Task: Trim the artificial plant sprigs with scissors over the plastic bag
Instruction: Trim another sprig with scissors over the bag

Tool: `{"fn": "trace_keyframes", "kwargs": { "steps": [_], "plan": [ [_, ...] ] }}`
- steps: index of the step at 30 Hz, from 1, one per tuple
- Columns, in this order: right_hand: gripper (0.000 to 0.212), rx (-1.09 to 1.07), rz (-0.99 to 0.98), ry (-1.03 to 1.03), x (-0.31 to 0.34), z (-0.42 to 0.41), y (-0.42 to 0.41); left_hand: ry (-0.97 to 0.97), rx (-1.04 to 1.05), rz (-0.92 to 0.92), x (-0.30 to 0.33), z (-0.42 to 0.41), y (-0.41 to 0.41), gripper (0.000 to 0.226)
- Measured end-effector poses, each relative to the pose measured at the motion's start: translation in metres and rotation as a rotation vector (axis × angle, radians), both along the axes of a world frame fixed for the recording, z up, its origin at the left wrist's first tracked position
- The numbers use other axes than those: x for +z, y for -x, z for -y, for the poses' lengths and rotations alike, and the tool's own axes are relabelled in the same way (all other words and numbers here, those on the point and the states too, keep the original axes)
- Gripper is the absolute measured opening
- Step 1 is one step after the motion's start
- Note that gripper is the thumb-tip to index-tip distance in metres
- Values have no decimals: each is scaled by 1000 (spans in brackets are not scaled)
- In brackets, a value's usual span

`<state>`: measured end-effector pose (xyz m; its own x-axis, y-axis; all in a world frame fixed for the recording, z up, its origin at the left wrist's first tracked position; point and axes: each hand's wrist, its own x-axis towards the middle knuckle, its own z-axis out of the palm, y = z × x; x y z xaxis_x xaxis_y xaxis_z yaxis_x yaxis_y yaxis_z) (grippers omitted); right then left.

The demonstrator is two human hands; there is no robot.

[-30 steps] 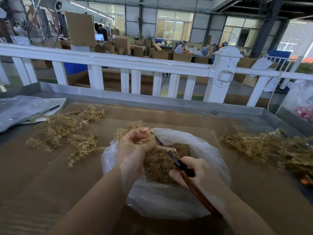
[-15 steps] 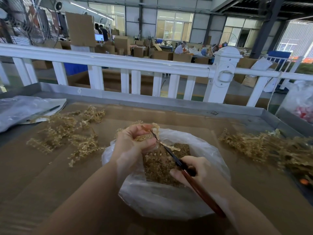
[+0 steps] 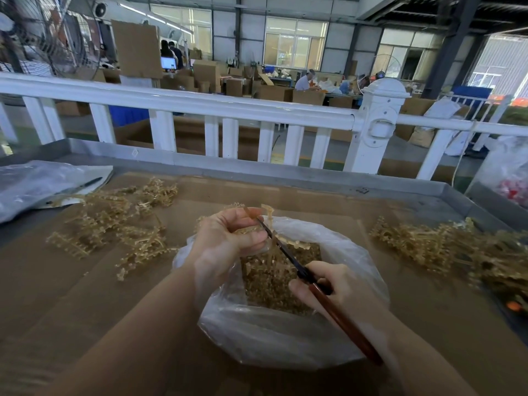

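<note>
Head view, left hand [image 3: 228, 238] pinching sprig [image 3: 267, 212], right hand [image 3: 337, 287] gripping scissors [image 3: 314, 284], blades pointing up-left.

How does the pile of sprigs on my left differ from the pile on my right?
The left pile is spread out loosely over the cardboard, with separate sprigs easy to pick out; the right pile is heaped in a denser tangle. The left pile looks paler gold; the right pile darkens toward the table's edge. Both are golden artificial sprigs lying beside the plastic bag.

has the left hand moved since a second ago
Yes. The left hand, pinching a sprig, has risen slightly toward the white railing; its fingers now sit above the far rim of the plastic bag.
</note>
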<state>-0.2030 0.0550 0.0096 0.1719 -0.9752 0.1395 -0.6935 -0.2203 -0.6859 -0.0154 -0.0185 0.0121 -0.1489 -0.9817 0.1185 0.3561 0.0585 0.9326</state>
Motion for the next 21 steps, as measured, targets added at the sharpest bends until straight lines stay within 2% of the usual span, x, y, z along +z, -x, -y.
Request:
{"fn": "trace_keyframes", "kwargs": {
  "steps": [5,12,17,21],
  "plan": [
    [32,-7,4,-18,5,-2,-2,-39,15,-103,-1,-1,6,23],
    [35,-28,-27,-13,8,-3,-4,-66,55,-75,-2,-2,6,29],
    [31,-36,-16,-31,7,-3,-6,-72,64,-68,-5,-2,6,47],
    [30,-34,-14,-58,6,-2,-6,-67,79,-62,-7,-1,7,37]
  ]
}}
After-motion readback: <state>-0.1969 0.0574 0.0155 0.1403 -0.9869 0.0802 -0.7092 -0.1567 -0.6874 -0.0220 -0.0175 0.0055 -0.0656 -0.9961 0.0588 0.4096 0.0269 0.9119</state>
